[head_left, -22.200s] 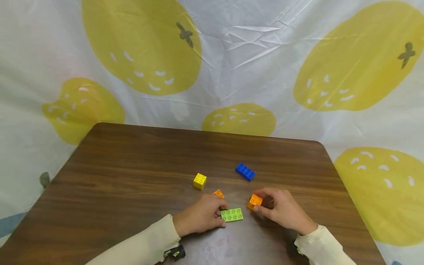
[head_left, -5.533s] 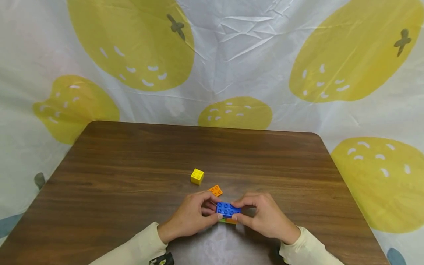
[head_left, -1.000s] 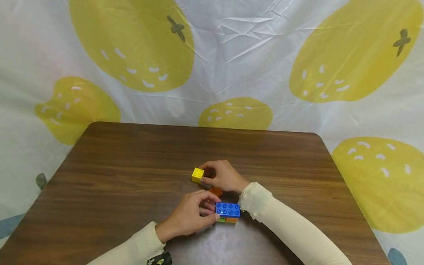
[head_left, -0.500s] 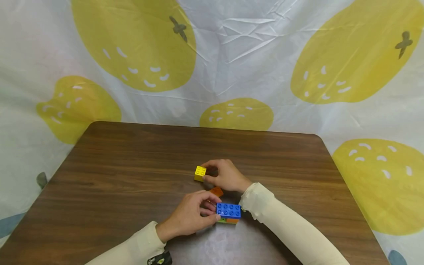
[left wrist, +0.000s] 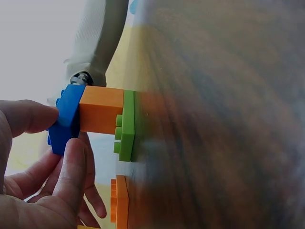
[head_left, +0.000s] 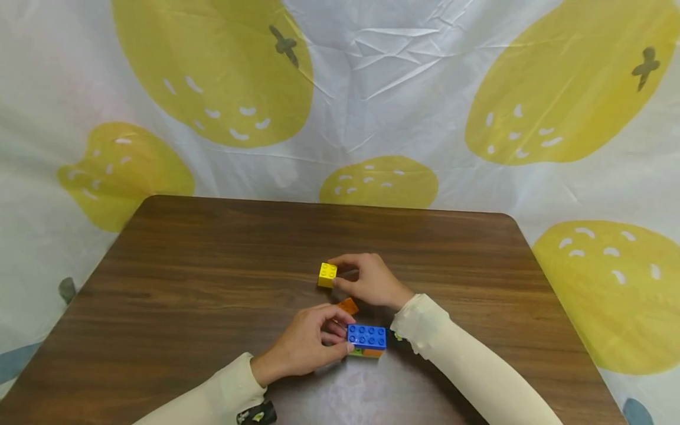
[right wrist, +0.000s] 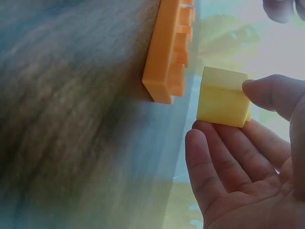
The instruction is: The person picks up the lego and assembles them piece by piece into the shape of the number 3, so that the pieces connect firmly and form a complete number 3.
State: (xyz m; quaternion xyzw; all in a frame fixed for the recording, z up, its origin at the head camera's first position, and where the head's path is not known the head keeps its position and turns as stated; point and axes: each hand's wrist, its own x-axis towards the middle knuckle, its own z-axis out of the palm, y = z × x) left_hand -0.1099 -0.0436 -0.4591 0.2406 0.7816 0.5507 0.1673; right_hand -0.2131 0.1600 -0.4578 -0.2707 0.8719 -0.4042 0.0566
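Observation:
In the head view my left hand (head_left: pixel 305 342) pinches the end of a blue toy building brick (head_left: pixel 366 336) between thumb and fingers. That brick tops a small stack. Below it the left wrist view shows an orange block (left wrist: pixel 101 109) on a light green flat brick (left wrist: pixel 127 126), whose studs stick out uncovered at one end. Farther back, my right hand (head_left: pixel 374 280) pinches a yellow square brick (head_left: pixel 327 275) by its side. The right wrist view has this yellow brick (right wrist: pixel 223 98) between thumb and fingertips, a gap separating it from the table.
A flat orange brick (head_left: pixel 347 306) lies on the brown wooden table (head_left: pixel 212 260) just behind my left fingers, partly hidden by them. My right forearm (head_left: pixel 467 354) passes close by the right side of the stack. A lemon-print curtain (head_left: pixel 340 118) hangs behind the table.
Earlier the blue brick joined the stack, over the orange block and green brick. Within the last second my right hand has carried the yellow brick slightly right and away. The left hand stays put.

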